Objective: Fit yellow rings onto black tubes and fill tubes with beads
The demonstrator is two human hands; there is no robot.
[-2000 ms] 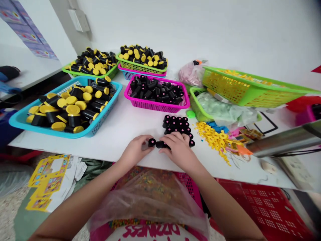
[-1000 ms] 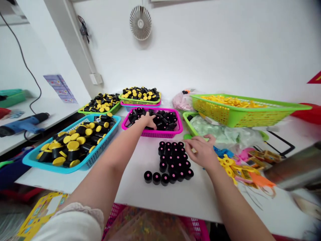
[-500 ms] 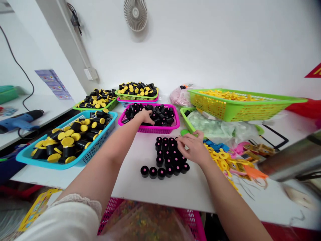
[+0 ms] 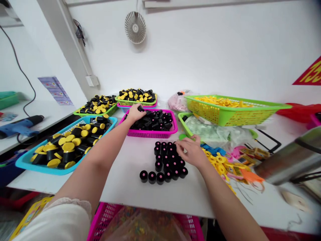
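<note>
My left hand (image 4: 135, 113) is over the left part of the magenta basket (image 4: 150, 134), its fingers closed on a black cylinder (image 4: 140, 108). Many black cylinders with pink dots (image 4: 160, 120) fill that basket. On the white table, several more black cylinders (image 4: 167, 165) stand upright in close rows, pink dots up, with a front row reaching out to the left. My right hand (image 4: 190, 149) is at the back right corner of this group, thumb and fingers bent around the cylinder there; its fingertips partly cover what they touch.
A blue basket (image 4: 62, 172) of black-and-yellow cylinders stands left, two more such baskets behind. At right are a green basket (image 4: 225, 117) of yellow pieces, yellow rings (image 4: 220, 160) and a metal cylinder (image 4: 288, 162). A fan (image 4: 135, 27) hangs on the wall.
My left hand has moved left and up within the magenta basket and now has a black cylinder in its fingers. My right hand stays by the rows. The view has tilted up slightly.
</note>
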